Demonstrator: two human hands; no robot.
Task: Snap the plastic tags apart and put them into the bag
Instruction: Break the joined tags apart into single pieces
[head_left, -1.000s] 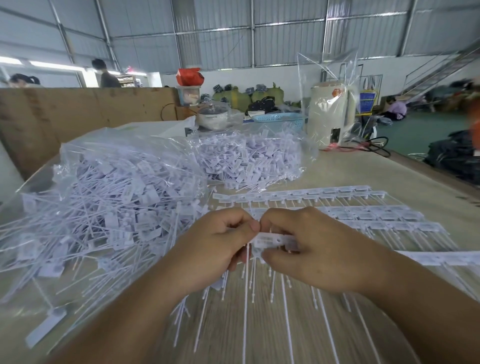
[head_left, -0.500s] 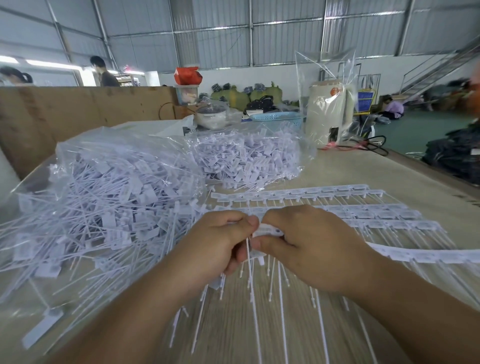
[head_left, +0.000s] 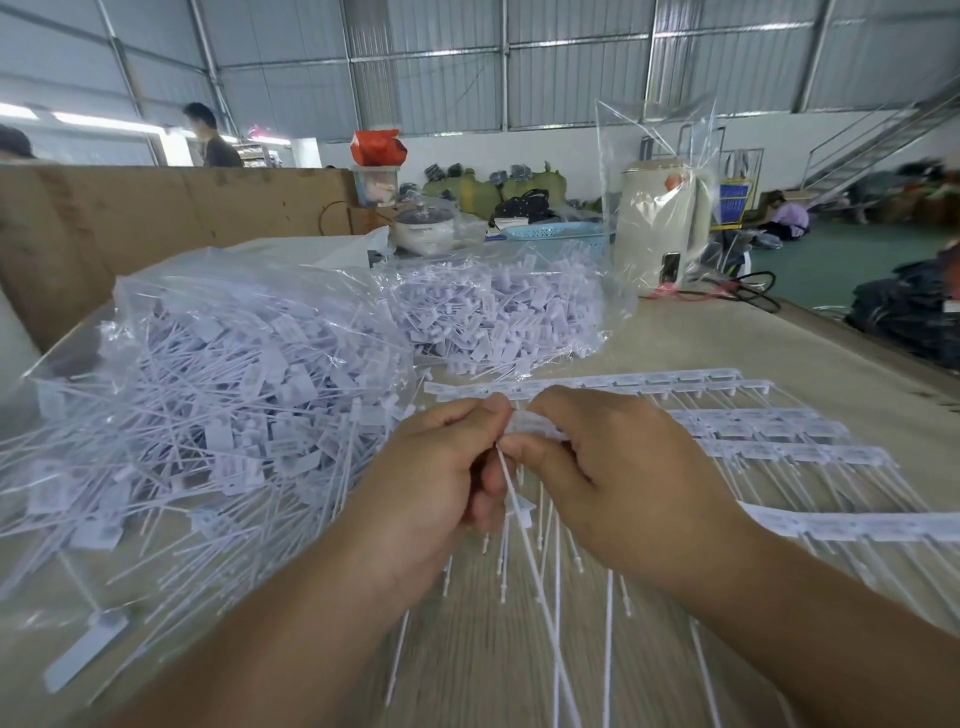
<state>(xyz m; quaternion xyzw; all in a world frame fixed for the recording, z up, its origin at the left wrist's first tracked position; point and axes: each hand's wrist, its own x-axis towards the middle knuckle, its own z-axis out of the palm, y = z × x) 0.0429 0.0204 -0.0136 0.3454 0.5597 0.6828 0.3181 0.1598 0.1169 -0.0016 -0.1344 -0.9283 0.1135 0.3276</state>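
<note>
Looking from the head view: the whole scene was taken in from above the hands, over a pale desk (head_left: 701, 343).
Left hand (head_left: 441, 467): fingers were curled, with thumb and forefinger pinched on the end tag of a strip of joined tags (head_left: 535, 427); a few loose stems appeared to be gathered under the lower fingers.
Right hand (head_left: 623, 467): fingers were curled and the strip was pinched just beside the left hand's grip, fingertips nearly touching.
Strip tails: thin white stems were seen hanging down from the strip toward the desk.
Bag (head_left: 208, 395): a clear bag heaped with separated tags was laid on the desk, just left of the hands.
Second bag (head_left: 498, 317): more loose tags were held farther back.
Unbroken strips (head_left: 769, 431): several rows were laid to the right.
Step judged: one tag was being bent off the strip.
Next move judged: a short twist at the joint would be needed, then the freed tag carried left into the bag.
</note>
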